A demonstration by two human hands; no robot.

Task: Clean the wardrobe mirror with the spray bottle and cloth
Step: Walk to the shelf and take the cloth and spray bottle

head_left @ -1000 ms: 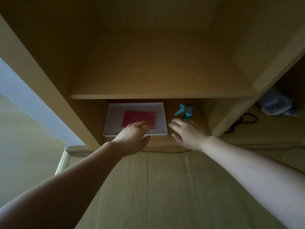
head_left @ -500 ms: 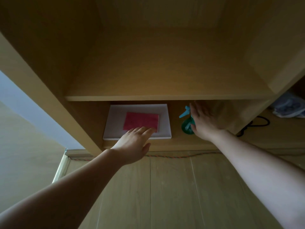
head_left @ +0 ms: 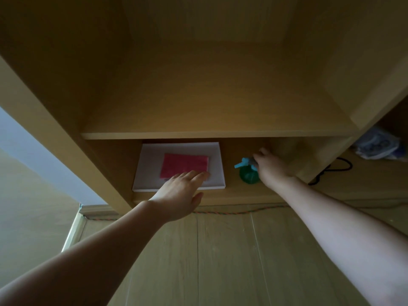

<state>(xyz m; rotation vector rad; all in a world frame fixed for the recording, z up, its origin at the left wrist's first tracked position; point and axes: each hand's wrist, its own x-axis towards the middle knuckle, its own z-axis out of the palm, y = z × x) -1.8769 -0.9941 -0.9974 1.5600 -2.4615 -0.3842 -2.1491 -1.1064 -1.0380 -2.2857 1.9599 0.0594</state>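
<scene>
A folded pink cloth (head_left: 184, 165) lies on a flat white board (head_left: 150, 171) in the wardrobe's lowest compartment. My left hand (head_left: 180, 194) reaches flat over the board's front edge, fingers spread, fingertips at the cloth's near edge. To the right stands a green spray bottle (head_left: 248, 175) with a light blue trigger head. My right hand (head_left: 270, 167) is wrapped around the bottle's neck and head from the right side. No mirror is in view.
A wooden shelf (head_left: 216, 135) hangs low over the compartment. A side panel (head_left: 309, 160) stands just right of the bottle. Beyond it lie a black cable (head_left: 341, 167) and a bundled bag (head_left: 378, 146). A twisted cord (head_left: 238, 211) runs along the wood floor.
My right hand has closed around the spray bottle's neck, where before it was still reaching past it. My left hand has slid forward to the cloth's near edge.
</scene>
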